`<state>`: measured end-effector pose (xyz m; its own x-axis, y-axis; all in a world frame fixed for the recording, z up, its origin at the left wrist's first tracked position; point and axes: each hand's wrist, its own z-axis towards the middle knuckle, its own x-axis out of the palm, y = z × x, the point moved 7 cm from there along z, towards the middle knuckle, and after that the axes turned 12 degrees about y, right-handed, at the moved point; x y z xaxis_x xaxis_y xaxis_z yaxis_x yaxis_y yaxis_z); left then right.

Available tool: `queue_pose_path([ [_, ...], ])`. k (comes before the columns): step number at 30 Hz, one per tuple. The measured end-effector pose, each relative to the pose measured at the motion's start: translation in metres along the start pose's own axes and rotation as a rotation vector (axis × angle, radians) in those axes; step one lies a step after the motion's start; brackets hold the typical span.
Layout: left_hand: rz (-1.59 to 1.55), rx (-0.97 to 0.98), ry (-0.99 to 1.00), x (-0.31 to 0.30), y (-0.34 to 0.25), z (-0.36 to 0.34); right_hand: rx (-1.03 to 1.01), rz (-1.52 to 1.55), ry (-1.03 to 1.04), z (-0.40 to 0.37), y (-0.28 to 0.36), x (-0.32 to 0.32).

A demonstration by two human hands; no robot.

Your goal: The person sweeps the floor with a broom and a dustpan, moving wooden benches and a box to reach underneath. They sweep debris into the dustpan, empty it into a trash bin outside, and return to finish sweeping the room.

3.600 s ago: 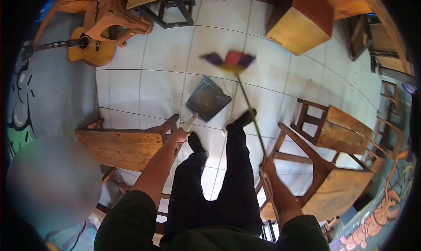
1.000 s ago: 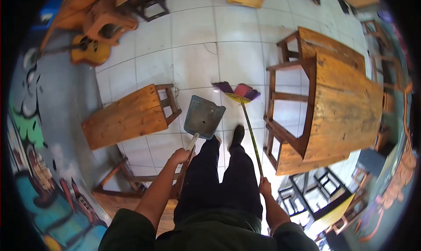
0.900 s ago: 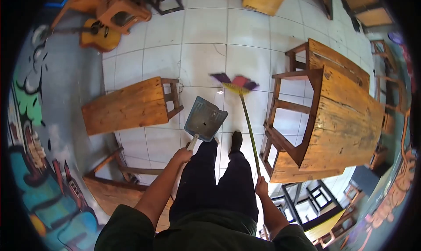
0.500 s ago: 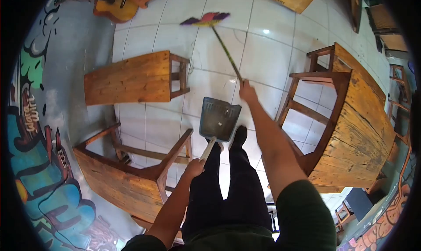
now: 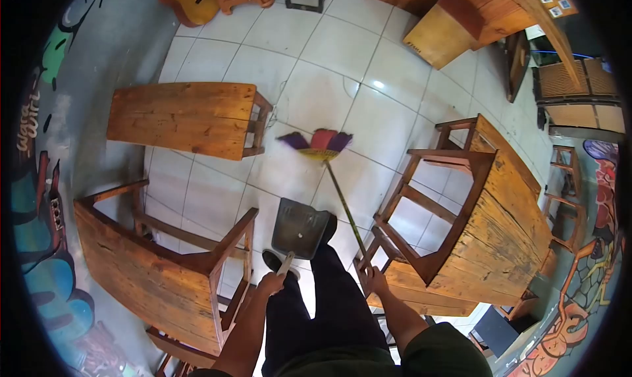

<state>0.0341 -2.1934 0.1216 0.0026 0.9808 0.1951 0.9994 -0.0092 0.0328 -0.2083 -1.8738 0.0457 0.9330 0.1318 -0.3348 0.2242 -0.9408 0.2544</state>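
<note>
My left hand is closed round the pale handle of a dark dustpan. The pan hangs in front of my shoes, with a small light scrap lying in it. My right hand grips the green handle of a broom. Its purple, red and yellow bristle head is on or just over the white tiles, beyond the dustpan and apart from it.
A wooden bench stands ahead on the left and a wooden table nearer on the left. To the right is another large wooden table. A guitar and a wooden box lie at the far end of the tiled floor.
The broom head has come back towards me and my right hand has drawn in close to my body. The dustpan has shifted left and lower in view. The view has moved.
</note>
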Motion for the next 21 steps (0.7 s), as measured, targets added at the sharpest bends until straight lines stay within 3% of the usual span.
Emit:
queue_pose_path([
  [1, 0.075, 0.072, -0.030, 0.001, 0.006, 0.005, 0.104, 0.178, -0.022, -0.037, 0.033, -0.025],
  [2, 0.138, 0.135, -0.063, 0.002, 0.009, 0.008, 0.103, 0.172, -0.022, -0.035, 0.040, -0.027],
  [5, 0.064, 0.053, -0.070, 0.010, 0.035, 0.022, 0.100, 0.227, -0.115, -0.030, 0.070, -0.038],
  [7, 0.030, -0.010, -0.100, 0.005, 0.018, -0.021, -0.222, -0.010, -0.319, 0.016, 0.098, -0.036],
  [8, 0.069, 0.002, -0.108, 0.000, 0.005, -0.042, -0.100, 0.082, -0.212, 0.033, 0.123, -0.051],
  [10, 0.111, 0.007, -0.112, 0.004, 0.014, -0.039, -0.118, 0.050, -0.199, 0.051, 0.175, -0.074],
  [12, 0.219, 0.128, -0.191, 0.007, 0.032, -0.004, -0.092, 0.032, -0.175, 0.070, 0.163, -0.067],
  [15, 0.092, 0.049, -0.136, -0.003, 0.004, -0.054, -0.028, -0.084, -0.059, 0.051, 0.106, -0.050],
  [17, 0.154, 0.062, -0.115, -0.005, -0.005, -0.074, 0.128, -0.118, 0.051, -0.005, 0.083, -0.050],
  [19, 0.223, 0.083, -0.095, -0.004, -0.007, -0.072, 0.175, -0.161, 0.009, -0.022, 0.033, -0.032],
  [21, -0.057, -0.017, -0.052, 0.001, 0.018, -0.057, 0.144, -0.110, -0.029, -0.039, 0.027, -0.036],
])
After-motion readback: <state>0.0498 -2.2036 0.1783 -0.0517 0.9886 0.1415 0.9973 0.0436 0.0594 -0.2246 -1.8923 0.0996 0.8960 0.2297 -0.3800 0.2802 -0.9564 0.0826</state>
